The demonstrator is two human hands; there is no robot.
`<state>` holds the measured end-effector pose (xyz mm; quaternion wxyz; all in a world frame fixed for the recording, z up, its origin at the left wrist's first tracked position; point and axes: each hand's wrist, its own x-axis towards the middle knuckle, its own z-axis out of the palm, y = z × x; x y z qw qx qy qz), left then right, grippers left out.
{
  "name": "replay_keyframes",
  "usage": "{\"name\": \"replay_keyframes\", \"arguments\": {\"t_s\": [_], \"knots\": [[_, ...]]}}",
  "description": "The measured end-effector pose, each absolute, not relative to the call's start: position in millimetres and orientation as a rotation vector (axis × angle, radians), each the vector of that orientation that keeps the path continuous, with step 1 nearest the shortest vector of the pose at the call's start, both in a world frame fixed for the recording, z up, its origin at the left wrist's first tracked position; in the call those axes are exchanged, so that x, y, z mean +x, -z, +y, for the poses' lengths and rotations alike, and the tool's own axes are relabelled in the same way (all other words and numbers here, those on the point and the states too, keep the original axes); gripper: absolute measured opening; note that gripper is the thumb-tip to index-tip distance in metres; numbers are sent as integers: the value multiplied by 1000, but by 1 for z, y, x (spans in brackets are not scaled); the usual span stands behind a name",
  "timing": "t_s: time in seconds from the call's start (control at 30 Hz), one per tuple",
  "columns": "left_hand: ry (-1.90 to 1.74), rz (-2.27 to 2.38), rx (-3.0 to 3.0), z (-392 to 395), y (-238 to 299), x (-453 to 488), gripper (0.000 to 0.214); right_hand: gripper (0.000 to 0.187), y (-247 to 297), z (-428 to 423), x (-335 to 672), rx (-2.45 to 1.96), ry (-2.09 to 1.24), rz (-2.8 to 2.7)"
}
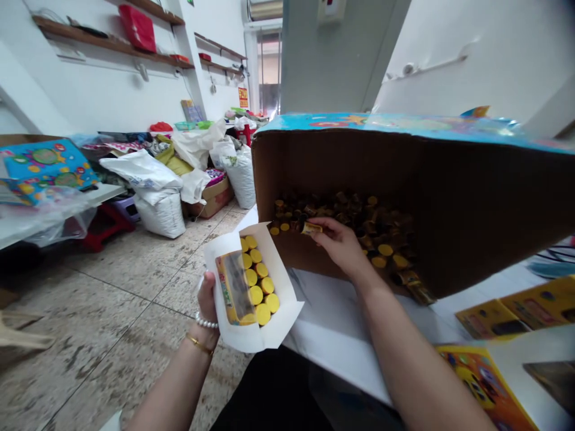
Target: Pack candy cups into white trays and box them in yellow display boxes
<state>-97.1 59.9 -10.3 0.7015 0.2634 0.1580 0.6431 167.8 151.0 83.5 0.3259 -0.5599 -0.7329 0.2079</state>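
the big cardboard box [336,161] lies on its side on the white surface [332,323], its mouth facing the person, and a heap of small yellow-capped tubes [381,236] sits along its lower wall. the right hand [341,245] is inside that mouth, at the left end of the heap, and its grip is pinching one tube [311,228] between thumb and fingertips; whether it is clear of the others i cannot tell. just outside the box, left of its mouth and lower, the left hand [207,299] has its grip closed on a small white carton [251,341] from underneath. the carton's flaps are open, and rows of yellow caps [258,281] show beside a printed panel. to my eye the step is a one-piece pick. it goes best with the pinch on the tube's body rather than its cap, so the cap cannot pop off or the tube swing. the carton looks tilted; holding it level and close to the box mouth would stop the packed tubes sliding out, and a free slot ought to face the right hand.
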Motion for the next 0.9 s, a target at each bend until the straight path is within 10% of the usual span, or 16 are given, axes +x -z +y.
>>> {"name": "replay_keyframes", "arguments": {"t_s": [0.17,0.67,0.9], "knots": [[-1475,360,586,60,4,-90,68,30,-112,92,134,-790,-926,-2042],[-1574,388,637,63,3,-88,35,22,-109,72,109,-669,-519,-2485],[-1563,348,618,58,-1,-84,63,35,-102,70,104,-719,-875,-2023]]}}
